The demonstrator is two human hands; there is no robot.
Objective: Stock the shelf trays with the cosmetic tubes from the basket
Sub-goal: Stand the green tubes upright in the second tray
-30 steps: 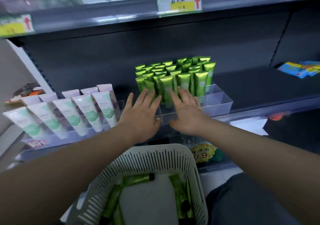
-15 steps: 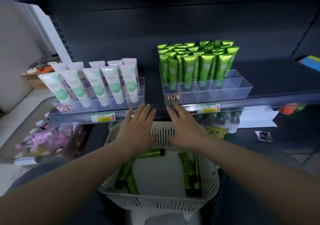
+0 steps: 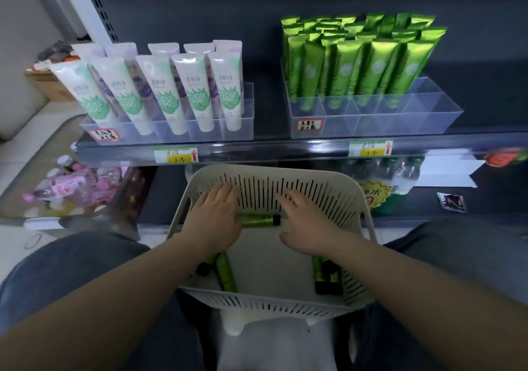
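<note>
A white slotted basket (image 3: 314, 190) rests on my lap below the shelf. Both hands are inside it, fingers spread and holding nothing. My left hand (image 3: 213, 222) lies flat over the left end of a green tube with a black cap (image 3: 258, 220) that lies crosswise. My right hand (image 3: 304, 225) hovers just right of that cap. More green tubes lie under my wrists: a pair at the left (image 3: 225, 273) and a pair at the right (image 3: 327, 278). On the shelf, a clear divided tray (image 3: 428, 119) holds several upright green tubes (image 3: 360, 62); its front row of compartments holds none.
A second clear tray (image 3: 240, 130) at the left holds white tubes with green labels (image 3: 160, 90). The shelf's front rail (image 3: 271, 150) carries yellow price tags. Pink bottles (image 3: 71, 188) sit on the lower shelf at left, water bottles (image 3: 400, 170) at right. My knees flank the basket.
Both hands have drawn back from the green-tube tray on the shelf and dropped into the basket. My view has tilted downward, so the basket now fills the middle.
</note>
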